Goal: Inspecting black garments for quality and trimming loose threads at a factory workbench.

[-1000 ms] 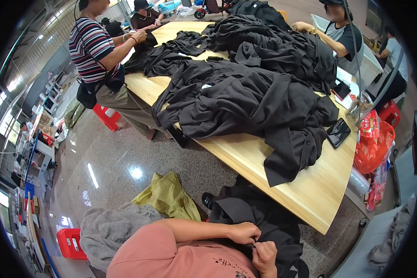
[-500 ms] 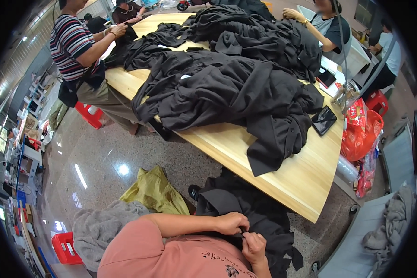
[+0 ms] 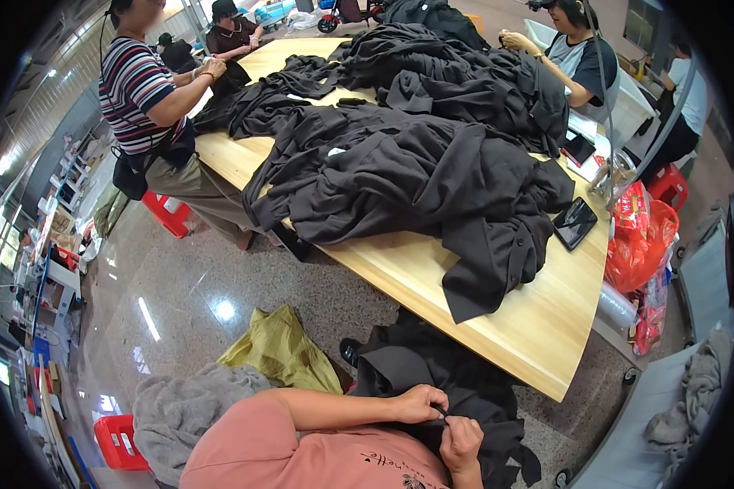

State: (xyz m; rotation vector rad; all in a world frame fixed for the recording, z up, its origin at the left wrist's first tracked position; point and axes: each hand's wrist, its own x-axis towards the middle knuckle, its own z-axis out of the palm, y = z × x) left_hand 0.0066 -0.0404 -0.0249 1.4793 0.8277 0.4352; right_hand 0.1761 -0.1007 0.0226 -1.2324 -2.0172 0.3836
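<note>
Left hand point(image 3: 420, 403) and right hand point(image 3: 462, 441) meet at the lap, fingertips of each grip pinched together on a small fold of the black garment point(image 3: 432, 375); what exactly sits between the fingertips is too small to tell. Garment lies bunched over the knees, just below the near edge of the tabletop point(image 3: 538, 326), its loose end trailing down toward the floor. Judged soft, limp and light: it will sag wherever unsupported, so best taken at a seam or edge. No clear long axis while crumpled; the bulk runs roughly from lap toward tabletop. Beyond: yellow-green cloth point(image 3: 281, 350) and grey cloth point(image 3: 187, 403) to the left, heap of black garments point(image 3: 416, 163) above, other people working opposite.
</note>
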